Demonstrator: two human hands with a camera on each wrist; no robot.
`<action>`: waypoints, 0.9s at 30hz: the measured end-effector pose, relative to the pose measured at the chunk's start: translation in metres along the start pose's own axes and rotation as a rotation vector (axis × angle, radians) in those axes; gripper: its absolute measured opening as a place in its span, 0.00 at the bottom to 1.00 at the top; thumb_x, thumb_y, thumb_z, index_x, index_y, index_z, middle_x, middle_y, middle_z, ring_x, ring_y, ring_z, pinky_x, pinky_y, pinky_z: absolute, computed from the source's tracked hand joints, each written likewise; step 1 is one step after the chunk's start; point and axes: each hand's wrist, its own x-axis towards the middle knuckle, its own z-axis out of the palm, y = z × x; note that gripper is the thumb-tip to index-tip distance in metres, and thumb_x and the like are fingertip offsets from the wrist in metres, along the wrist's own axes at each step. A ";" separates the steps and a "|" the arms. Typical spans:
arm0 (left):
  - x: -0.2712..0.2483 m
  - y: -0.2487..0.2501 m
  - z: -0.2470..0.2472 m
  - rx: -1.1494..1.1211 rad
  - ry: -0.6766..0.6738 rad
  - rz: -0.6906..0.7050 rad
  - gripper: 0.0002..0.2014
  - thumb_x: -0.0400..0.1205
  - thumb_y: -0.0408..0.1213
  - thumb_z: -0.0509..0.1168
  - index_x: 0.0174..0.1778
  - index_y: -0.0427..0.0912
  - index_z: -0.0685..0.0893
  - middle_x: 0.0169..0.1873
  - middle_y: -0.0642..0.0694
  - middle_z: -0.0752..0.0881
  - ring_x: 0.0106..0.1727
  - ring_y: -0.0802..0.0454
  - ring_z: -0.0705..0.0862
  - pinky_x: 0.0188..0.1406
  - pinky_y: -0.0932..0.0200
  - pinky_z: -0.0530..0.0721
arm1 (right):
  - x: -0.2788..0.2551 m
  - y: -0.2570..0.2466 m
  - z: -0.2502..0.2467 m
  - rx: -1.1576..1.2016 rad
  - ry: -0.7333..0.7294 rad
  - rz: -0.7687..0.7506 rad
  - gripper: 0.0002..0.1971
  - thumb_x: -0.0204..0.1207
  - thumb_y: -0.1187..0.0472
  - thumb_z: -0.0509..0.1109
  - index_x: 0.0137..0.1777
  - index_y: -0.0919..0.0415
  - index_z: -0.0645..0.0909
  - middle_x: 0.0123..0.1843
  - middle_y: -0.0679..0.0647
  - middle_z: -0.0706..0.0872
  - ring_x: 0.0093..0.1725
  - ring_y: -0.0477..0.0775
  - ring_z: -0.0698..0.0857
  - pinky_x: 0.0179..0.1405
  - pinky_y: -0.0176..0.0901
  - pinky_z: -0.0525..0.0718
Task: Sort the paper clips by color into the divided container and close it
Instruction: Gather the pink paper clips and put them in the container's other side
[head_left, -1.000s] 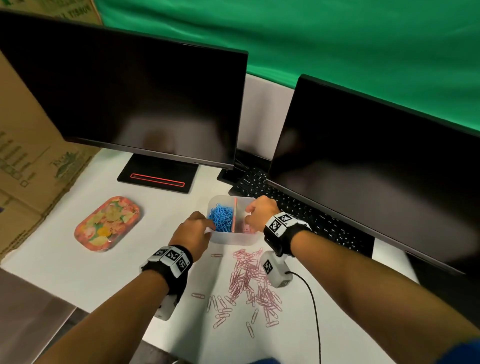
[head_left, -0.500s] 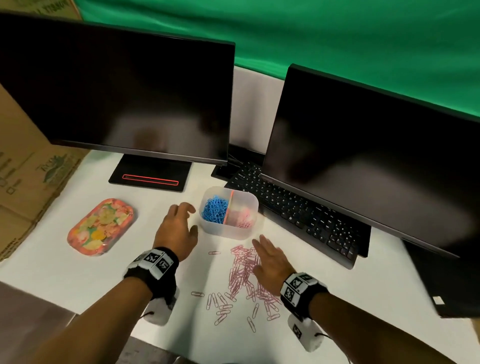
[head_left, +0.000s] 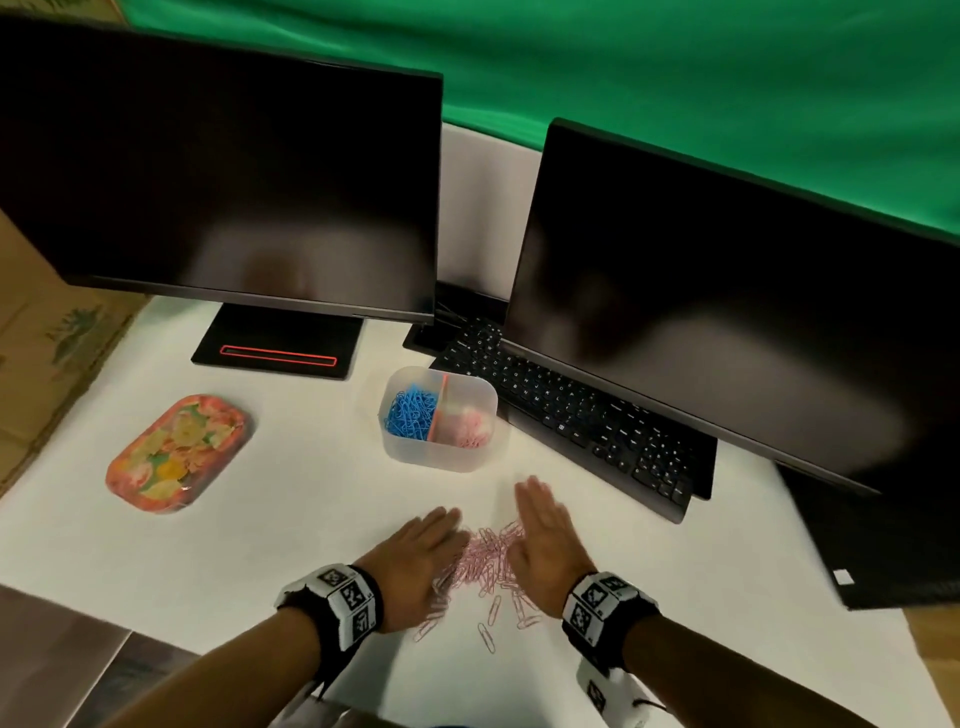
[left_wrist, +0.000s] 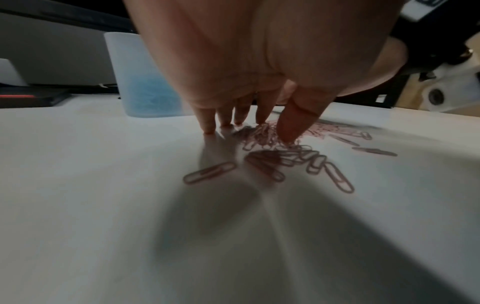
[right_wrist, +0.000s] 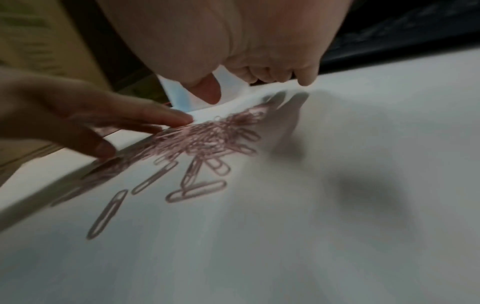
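A clear divided container (head_left: 439, 457) stands open on the white table, with blue paper clips (head_left: 410, 413) in its left half and pink clips (head_left: 472, 428) in its right half. A heap of pink paper clips (head_left: 485, 558) (left_wrist: 270, 139) (right_wrist: 207, 133) lies near the table's front edge. My left hand (head_left: 415, 561) is flat on the heap's left side and my right hand (head_left: 545, 540) flat on its right side, fingers straight, the clips bunched between them. A few stray pink clips (head_left: 488, 618) lie nearer me. The flowered lid (head_left: 176, 452) lies at the left.
Two dark monitors (head_left: 218, 182) (head_left: 753, 312) stand behind, a black keyboard (head_left: 582, 415) under the right one, close to the container. A monitor foot (head_left: 278, 345) sits behind the lid. Cardboard (head_left: 36, 332) lines the left edge.
Both hands left the container and came back toward me. They now flank the pink heap and have pushed the scattered clips closer together.
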 end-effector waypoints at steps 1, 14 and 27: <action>-0.001 0.001 0.001 -0.015 0.002 0.022 0.39 0.78 0.35 0.58 0.85 0.45 0.47 0.84 0.44 0.41 0.85 0.46 0.39 0.83 0.54 0.40 | -0.001 0.004 0.001 0.001 -0.023 0.057 0.36 0.81 0.53 0.50 0.84 0.60 0.37 0.85 0.56 0.34 0.84 0.54 0.34 0.84 0.52 0.40; -0.023 0.002 -0.006 -0.069 0.120 -0.095 0.47 0.75 0.53 0.67 0.84 0.53 0.45 0.82 0.47 0.55 0.80 0.47 0.59 0.78 0.54 0.66 | -0.031 0.015 -0.002 0.110 -0.042 -0.061 0.41 0.75 0.54 0.66 0.84 0.52 0.47 0.84 0.48 0.54 0.82 0.49 0.57 0.80 0.37 0.60; 0.007 0.024 -0.007 -0.291 0.165 -0.381 0.30 0.73 0.49 0.73 0.70 0.52 0.72 0.61 0.46 0.73 0.54 0.43 0.85 0.53 0.54 0.82 | 0.011 -0.039 -0.001 0.147 -0.128 0.003 0.25 0.75 0.57 0.69 0.72 0.51 0.71 0.65 0.55 0.73 0.62 0.60 0.81 0.65 0.49 0.79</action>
